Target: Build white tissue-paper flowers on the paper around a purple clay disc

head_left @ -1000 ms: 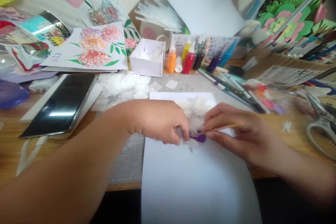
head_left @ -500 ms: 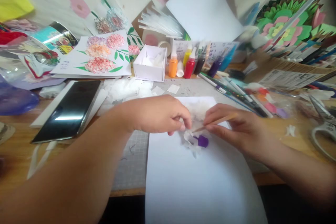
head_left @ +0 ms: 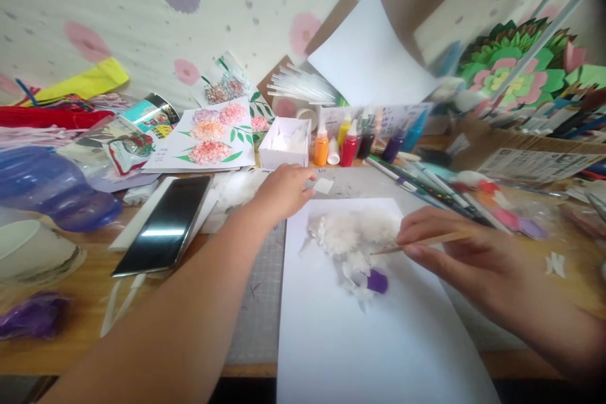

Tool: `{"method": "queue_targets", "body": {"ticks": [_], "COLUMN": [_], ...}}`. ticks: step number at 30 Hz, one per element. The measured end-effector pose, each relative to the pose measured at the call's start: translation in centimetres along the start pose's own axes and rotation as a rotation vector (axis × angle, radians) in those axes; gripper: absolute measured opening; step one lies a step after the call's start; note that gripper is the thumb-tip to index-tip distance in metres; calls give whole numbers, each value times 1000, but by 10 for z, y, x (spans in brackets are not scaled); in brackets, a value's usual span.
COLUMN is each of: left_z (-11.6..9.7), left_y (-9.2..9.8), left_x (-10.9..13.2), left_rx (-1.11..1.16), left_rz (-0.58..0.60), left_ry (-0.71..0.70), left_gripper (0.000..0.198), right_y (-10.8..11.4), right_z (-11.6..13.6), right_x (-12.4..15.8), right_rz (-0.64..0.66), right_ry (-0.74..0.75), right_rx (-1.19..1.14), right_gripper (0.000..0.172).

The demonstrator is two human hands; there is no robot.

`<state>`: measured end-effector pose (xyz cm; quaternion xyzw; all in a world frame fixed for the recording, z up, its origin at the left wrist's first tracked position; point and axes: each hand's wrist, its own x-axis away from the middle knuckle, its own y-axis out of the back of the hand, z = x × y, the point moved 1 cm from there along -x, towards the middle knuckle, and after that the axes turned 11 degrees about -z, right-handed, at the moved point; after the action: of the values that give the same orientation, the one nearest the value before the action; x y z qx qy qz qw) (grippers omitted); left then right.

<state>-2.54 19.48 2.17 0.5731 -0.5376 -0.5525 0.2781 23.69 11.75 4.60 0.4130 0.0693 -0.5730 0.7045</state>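
Note:
My left hand point(head_left: 286, 190) reaches past the top of the white sheet point(head_left: 341, 341). Its thumb and fingers are apart, close to a small white paper square point(head_left: 324, 185). In my right hand point(head_left: 445, 243) a thin wooden stick point(head_left: 440, 238) is pinched, its tip low over the sheet. Clusters of ruffled white paper petals point(head_left: 350, 230) lie on the upper part of the sheet. Just below them sits a small purple piece point(head_left: 377, 281) with white petals beside it. More white paper pieces point(head_left: 237, 189) are heaped left of my left hand, partly hidden by it.
Behind my hands stand a white box point(head_left: 285, 145) and several paint bottles point(head_left: 350, 145). A phone point(head_left: 163, 224) lies at left, near a finished flower picture point(head_left: 213, 139). Pens and brushes point(head_left: 435, 186) lie at right, before a cardboard box point(head_left: 534, 158).
My left hand has left the petals and moved up and left toward the paper square. The right hand keeps the stick near the petals. The view has shifted left and up.

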Motion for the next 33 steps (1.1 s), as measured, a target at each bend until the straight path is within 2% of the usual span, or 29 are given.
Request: {"method": "queue_targets", "body": {"ticks": [4,9,14,18,21,24,27,33], "left_z": [-13,-19,-17,-16,-17,-19,-19,-13], "left_y": [-17,-26,-25,-21,-22,-25,-28,-27], "left_x": [-12,-21,-19,-18,-17,-18,-20,-20], "left_rx": [-49,-80,-90,-62,-44,-28,0,164], "left_rz": [-30,-54,-87,-66,-44,-51,-77,-106], "left_ry": [-9,-14,2,13,-15,-50,-63,18], "left_gripper": [39,10,16,12,19,10,15,8], "right_y": [-1,0,-1,-2,-3,-4,-5,-6], "right_z": [-3,-5,-9,-13,-13,-11,-8,-12], "right_x": [0,-3,-5,-7,-9,-10,-9,-14], "right_rz": [-29,-78,-108,-173,-201,-196,-187,-187], "right_ry": [-11,-27,-31,-70,-101,-113,-116,-132], "right_rx": [8,-31,-70,-92,-104,-113,-115,-121], "right_gripper": [4,4,4,5,5,6,5,6]}}
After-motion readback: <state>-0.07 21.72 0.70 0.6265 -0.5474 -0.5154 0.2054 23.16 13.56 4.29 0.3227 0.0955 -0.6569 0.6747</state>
